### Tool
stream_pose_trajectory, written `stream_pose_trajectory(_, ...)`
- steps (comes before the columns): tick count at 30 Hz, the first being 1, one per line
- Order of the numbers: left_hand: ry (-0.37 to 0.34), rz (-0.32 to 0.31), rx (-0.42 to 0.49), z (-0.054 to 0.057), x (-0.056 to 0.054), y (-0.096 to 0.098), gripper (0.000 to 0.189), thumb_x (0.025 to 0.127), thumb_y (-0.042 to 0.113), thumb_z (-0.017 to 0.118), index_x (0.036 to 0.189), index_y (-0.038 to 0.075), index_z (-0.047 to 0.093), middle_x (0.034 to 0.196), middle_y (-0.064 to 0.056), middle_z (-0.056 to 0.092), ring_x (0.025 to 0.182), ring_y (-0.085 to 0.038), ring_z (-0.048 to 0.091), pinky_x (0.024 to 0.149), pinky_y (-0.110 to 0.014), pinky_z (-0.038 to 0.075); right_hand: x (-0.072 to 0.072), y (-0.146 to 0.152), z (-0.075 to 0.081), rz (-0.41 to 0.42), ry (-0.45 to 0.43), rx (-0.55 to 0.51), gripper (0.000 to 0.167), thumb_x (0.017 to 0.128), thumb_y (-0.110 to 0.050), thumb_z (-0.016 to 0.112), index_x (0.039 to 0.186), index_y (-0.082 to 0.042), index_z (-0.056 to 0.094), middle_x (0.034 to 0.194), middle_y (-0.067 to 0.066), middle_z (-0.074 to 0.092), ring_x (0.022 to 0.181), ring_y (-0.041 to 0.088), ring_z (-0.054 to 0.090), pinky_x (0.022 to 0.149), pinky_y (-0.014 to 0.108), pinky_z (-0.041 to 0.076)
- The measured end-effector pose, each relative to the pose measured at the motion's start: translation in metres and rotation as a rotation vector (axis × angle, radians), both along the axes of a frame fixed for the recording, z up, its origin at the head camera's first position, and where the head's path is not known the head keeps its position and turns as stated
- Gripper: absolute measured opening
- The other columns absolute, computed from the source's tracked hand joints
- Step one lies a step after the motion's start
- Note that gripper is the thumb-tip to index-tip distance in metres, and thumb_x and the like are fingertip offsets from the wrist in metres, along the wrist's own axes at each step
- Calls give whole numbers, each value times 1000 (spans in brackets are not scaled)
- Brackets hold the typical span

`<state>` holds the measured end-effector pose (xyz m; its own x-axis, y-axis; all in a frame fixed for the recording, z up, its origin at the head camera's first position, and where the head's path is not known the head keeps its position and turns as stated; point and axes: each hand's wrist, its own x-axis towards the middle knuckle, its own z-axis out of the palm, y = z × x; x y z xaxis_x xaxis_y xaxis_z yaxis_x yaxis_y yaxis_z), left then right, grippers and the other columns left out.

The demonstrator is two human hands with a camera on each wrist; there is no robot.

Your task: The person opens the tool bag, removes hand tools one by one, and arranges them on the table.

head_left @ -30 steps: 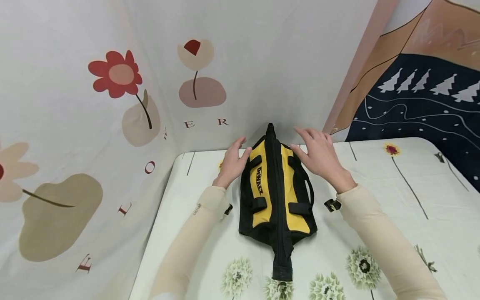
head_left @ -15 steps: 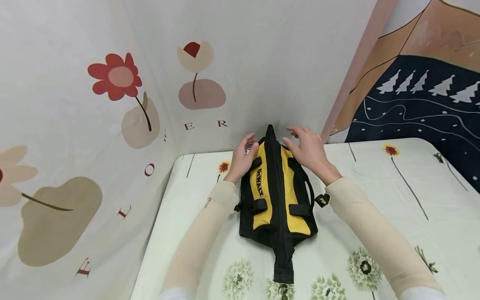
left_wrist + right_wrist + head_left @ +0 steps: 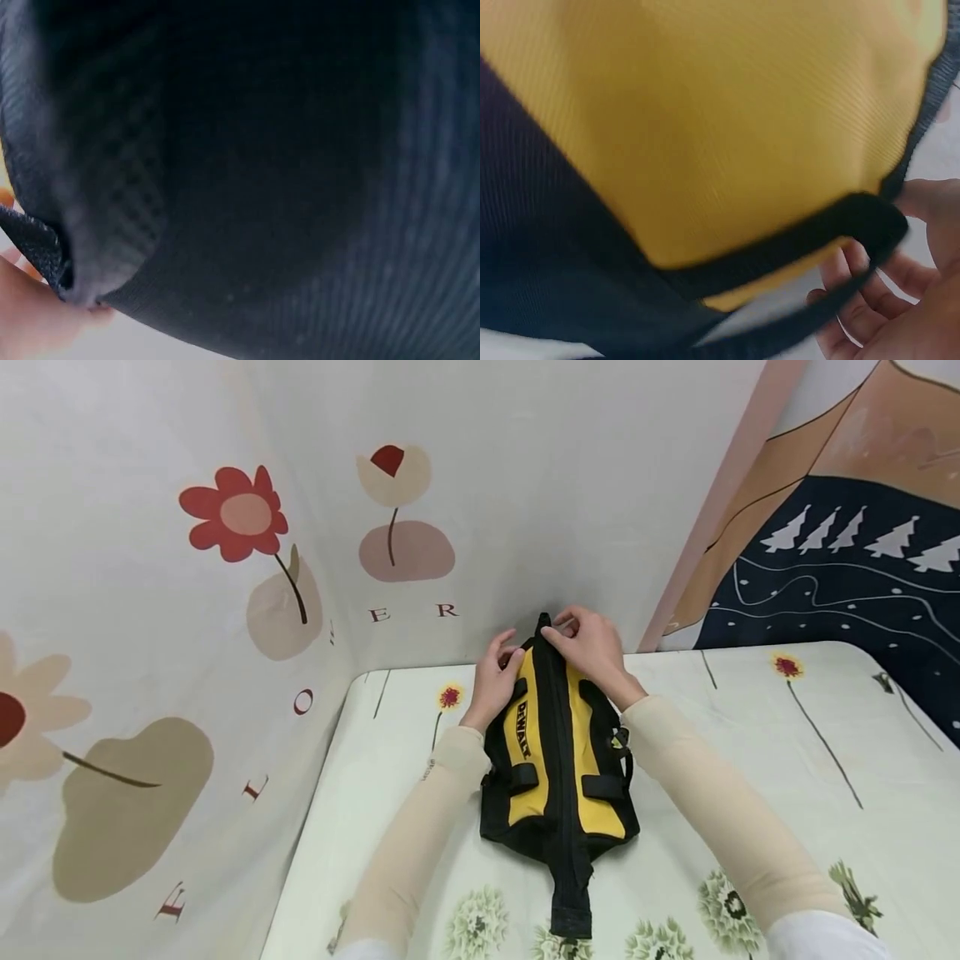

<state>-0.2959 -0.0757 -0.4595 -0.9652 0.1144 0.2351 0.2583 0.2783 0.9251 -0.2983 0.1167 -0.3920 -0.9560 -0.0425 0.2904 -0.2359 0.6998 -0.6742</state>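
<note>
A black and yellow DEWALT tool bag lies lengthwise before me, its dark zip running down the middle. My right hand curls its thumb and forefinger at the far zip end. Beside the bag's far left corner is my left hand, fingers loosely bent and thumb against its edge. In the left wrist view, black fabric fills most of the picture and partly hides that hand. The right wrist view shows the yellow panel, a black strap and my curved fingers beyond.
The bag sits on a white flower-printed tablecloth. A pale printed curtain rises close behind the bag, another hangs at the left. A dark blue tree-printed cloth hangs at the far right.
My right hand has moved left from the bag's right side to the far zip end. The left hand has shifted slightly right, closer against the bag. The bag has hardly moved.
</note>
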Motion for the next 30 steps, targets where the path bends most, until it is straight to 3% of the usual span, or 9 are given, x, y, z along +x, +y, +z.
stream_pose_trajectory(7,-11,23,53,1,3,1,50,119,19,53,167,7,47,138,-19,72,130,-35,65,113,-50,51,-5,-13,-4,-109,-53,-63,39,103,-46,77,110,-8,73,97,12,76,79,29,69,68,40,52)
stream_pose_trajectory(20,-20,52,74,-2,2,2,48,118,19,56,165,9,50,134,-18,75,126,-34,67,110,-48,53,-10,-21,-1,-177,-80,-161,22,105,-27,73,103,-6,74,100,13,75,90,33,70,83,46,55)
stream_pose_trajectory(30,-22,76,84,-3,0,3,47,118,16,56,164,8,51,133,-19,75,126,-34,67,109,-47,53,-9,-13,-2,-128,-15,-311,18,104,-20,78,105,-2,83,95,13,77,80,20,67,70,24,49)
